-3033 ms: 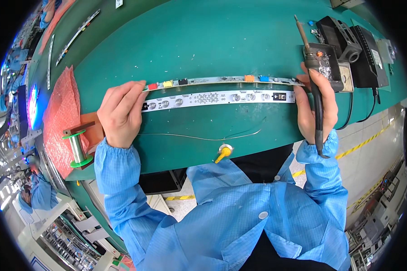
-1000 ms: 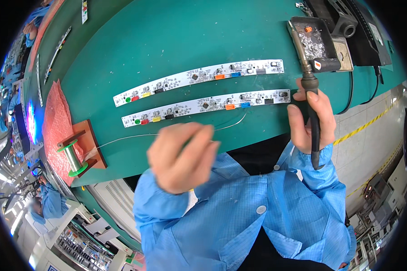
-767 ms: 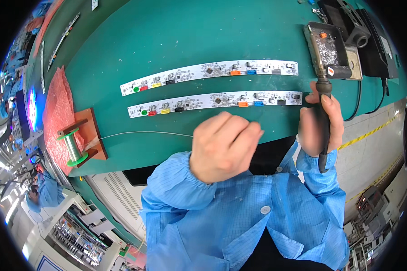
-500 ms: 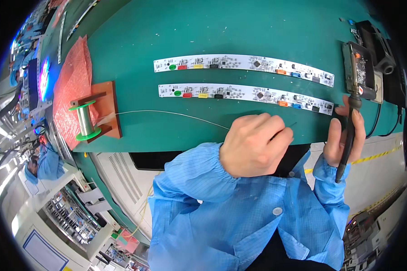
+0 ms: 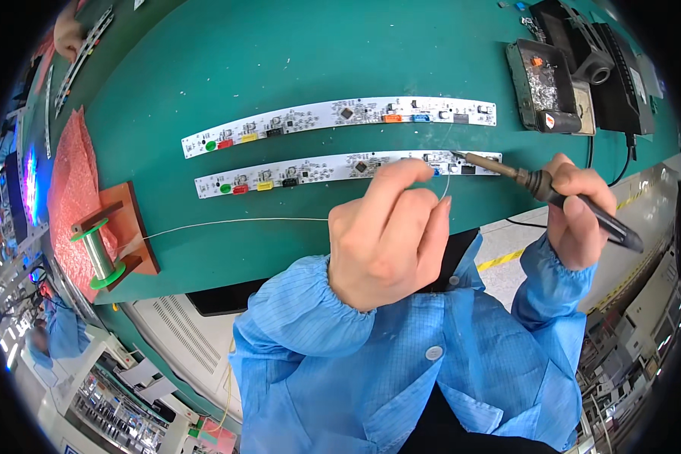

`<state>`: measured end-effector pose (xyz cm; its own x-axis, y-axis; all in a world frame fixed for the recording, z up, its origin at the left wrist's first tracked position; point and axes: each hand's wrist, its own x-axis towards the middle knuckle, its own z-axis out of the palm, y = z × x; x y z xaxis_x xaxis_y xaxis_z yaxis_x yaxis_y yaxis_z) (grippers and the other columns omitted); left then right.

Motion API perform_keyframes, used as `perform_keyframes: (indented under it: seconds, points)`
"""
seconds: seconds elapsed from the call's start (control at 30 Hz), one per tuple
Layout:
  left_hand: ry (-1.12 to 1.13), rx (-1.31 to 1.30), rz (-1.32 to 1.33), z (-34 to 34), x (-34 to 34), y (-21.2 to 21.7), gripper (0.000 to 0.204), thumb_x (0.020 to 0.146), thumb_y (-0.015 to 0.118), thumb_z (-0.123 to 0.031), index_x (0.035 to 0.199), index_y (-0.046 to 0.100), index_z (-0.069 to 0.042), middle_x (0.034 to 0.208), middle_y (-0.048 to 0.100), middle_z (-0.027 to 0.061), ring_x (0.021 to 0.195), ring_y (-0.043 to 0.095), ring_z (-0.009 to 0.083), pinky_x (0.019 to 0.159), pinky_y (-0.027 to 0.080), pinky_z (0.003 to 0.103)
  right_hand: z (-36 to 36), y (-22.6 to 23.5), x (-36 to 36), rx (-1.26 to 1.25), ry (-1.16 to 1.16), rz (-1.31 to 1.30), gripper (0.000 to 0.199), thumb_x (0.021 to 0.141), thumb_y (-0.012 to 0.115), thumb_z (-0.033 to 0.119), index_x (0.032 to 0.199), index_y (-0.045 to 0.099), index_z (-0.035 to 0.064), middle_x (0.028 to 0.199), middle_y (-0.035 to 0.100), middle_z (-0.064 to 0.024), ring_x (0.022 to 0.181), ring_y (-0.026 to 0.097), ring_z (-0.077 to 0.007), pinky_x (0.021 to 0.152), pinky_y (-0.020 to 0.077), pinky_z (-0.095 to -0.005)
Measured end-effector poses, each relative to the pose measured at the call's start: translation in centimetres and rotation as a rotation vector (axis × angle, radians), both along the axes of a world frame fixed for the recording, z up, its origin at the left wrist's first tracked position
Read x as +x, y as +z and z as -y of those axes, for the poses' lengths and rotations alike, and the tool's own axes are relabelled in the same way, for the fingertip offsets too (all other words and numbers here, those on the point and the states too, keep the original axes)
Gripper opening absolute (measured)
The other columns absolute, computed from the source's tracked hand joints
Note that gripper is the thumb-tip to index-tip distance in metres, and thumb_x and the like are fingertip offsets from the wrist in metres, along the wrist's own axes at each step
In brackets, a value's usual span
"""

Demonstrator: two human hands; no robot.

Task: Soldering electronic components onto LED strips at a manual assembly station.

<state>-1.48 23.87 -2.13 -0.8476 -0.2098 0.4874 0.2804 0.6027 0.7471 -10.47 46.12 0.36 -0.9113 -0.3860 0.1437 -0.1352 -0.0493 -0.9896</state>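
Two long, slightly curved white circuit boards lie one behind the other, the far board (image 5: 310,119) and the near board (image 5: 329,170). Both carry coloured parts and small chips. My right hand (image 5: 580,208) grips the dark handle of a soldering iron (image 5: 533,180), whose tip is at the right part of the near board. In my left hand (image 5: 390,238), fingers pinched, is thin solder wire (image 5: 234,221). It runs back to a green-flanged spool (image 5: 98,253), and its free end curves up from the fingertips close to the iron's tip. Whether tip and wire touch is too small to tell.
The spool sits on a reddish-brown stand (image 5: 132,234) beside pink bubble wrap (image 5: 72,197). At the right back are a dark metal tray (image 5: 541,83) and black equipment (image 5: 620,83) with cables. Another person's hand (image 5: 68,36) is at another board, far left.
The soldering iron has swung from the tray side down to the near board. My left hand has brought the wire up to the board's right part. The view has shifted right.
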Motion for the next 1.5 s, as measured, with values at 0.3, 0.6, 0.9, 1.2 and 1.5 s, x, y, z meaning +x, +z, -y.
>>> perform_keyframes:
  seconds: [0.3,0.6,0.9,1.2,1.5]
  points:
    - [-0.017,-0.038,0.134,-0.2,-0.3,0.1,0.018,0.068,0.073,0.006,0.071,0.057,-0.002,0.101,0.069,0.0151,0.057,0.062,0.0193,0.045,0.045,0.029,-0.7,-0.1,-2.0,0.101,0.076,0.113,0.029,0.077,0.065,0.018,0.091,0.068,-0.0061,0.073,0.059,-0.0094,0.055,0.042,-0.0097,0.049,0.0313,-0.0251]
    - [-0.042,-0.07,0.137,-0.1,-0.3,-0.3,0.017,0.072,0.074,-0.001,0.072,0.058,-0.003,0.108,0.065,0.0122,0.052,0.061,0.0194,0.045,0.047,0.032,-0.8,-0.2,-2.8,0.106,0.088,0.174,0.03,0.075,0.062,0.017,0.092,0.07,-0.0058,0.078,0.064,-0.0102,0.057,0.048,-0.0097,0.051,0.0353,-0.0253]
    - [-0.052,-0.051,0.173,-0.1,-0.5,-0.1,0.016,0.074,0.074,0.0,0.072,0.059,-0.003,0.107,0.063,0.0117,0.055,0.062,0.0188,0.046,0.047,0.032,-0.6,-0.3,-3.0,0.096,0.085,0.181,0.031,0.072,0.061,0.016,0.091,0.07,-0.0064,0.079,0.066,-0.0097,0.058,0.048,-0.0091,0.052,0.0356,-0.0255]
    - [-0.058,-0.05,0.182,-0.1,-0.4,-0.1,0.015,0.074,0.075,-0.001,0.073,0.06,-0.003,0.108,0.064,0.0126,0.054,0.061,0.0181,0.045,0.047,0.032,-0.6,-0.6,-3.0,0.081,0.089,0.152,0.031,0.071,0.06,0.015,0.09,0.071,-0.0061,0.078,0.065,-0.0091,0.06,0.048,-0.0086,0.053,0.0352,-0.0245]
    - [-0.024,-0.076,0.123,1.0,-0.6,1.7,0.016,0.07,0.077,0.002,0.08,0.066,-0.003,0.1,0.065,0.0102,0.053,0.059,0.0172,0.045,0.045,0.03,-0.1,0.3,-2.0,0.07,-0.112,0.187,0.031,0.076,0.061,0.016,0.097,0.07,-0.0057,0.083,0.065,-0.0095,0.062,0.05,-0.0102,0.055,0.0376,-0.025]
